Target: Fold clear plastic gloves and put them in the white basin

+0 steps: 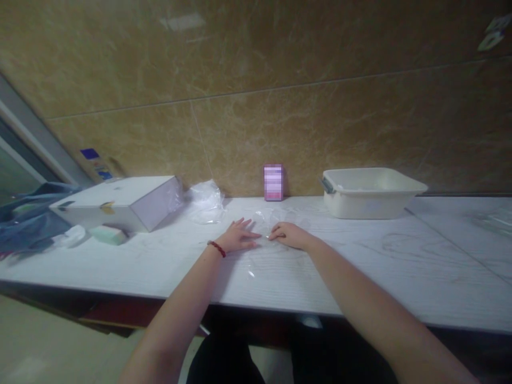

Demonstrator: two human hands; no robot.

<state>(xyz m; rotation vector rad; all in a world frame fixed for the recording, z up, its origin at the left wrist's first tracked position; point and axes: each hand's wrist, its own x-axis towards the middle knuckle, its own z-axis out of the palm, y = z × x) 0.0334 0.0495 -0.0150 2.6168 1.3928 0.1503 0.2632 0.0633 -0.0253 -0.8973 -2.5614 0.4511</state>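
The clear plastic (260,216) lies on the white surface (168,272) in front of you, around and between your hands; it is so see-through that its edges are hard to make out. Your left hand (240,236) rests low over it, palm down, its grip wide with the fingers spread; a red bracelet (216,248) circles that wrist. Your right hand (290,234) is just beside it, its grip narrow, the fingers curled and the fingertips at the plastic; you cannot tell from here whether they pinch it.

Straight beyond your hands, a phone (273,183) stands upright near the wall (304,128), its screen blurred out. To your left is a crumpled plastic bag (207,194), then a white box (120,194), with a pale green sponge (108,234) just in front of it. Blue cloth (24,224) is heaped at the far left. To your right, a cream tub (360,205) with a grey handle (327,185) sits near the wall.
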